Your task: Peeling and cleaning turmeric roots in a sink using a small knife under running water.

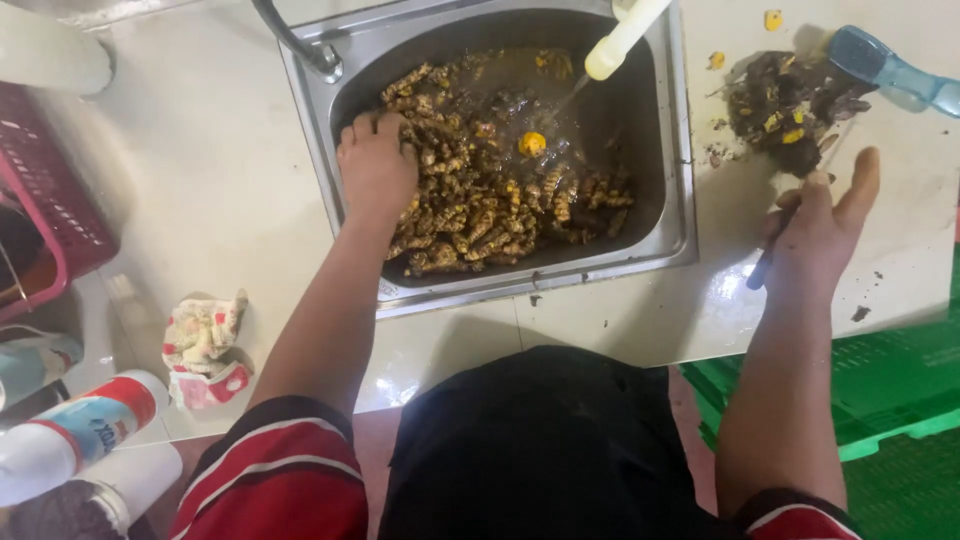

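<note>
The left hand [376, 165] is down in the steel sink [672, 150], palm down with its fingers pushed into a heap of muddy yellow-brown roots [480, 205] — the fingertips are buried, so whether it clasps any root cannot be told. The roots fill most of the basin, lying in murky water to the right of and beyond this hand. One cut piece [532, 143] shows bright yellow among them, well to the right of the fingers. Above that piece hangs a pale tap spout [622, 40], with a thin stream running down onto the roots.

The right hand [822, 225] rests on the pale counter [200, 180] just outside the sink's right rim. It is closed around a small dark knife [768, 262], with the thumb and forefinger spread wide; the dark end of the knife sticks out from under the palm toward the person. Just beyond its fingers sits a pile of dark peelings [785, 105] flecked with yellow bits, and a blue plastic handle [890, 72] lies touching the far side of that pile.

Left of the left forearm, a crumpled patterned cloth [205, 345] lies on the counter, and farther left sits a red basket [60, 200]. Near the left elbow stand white bottles [75, 430]. Below the right forearm is a green crate [890, 400].
</note>
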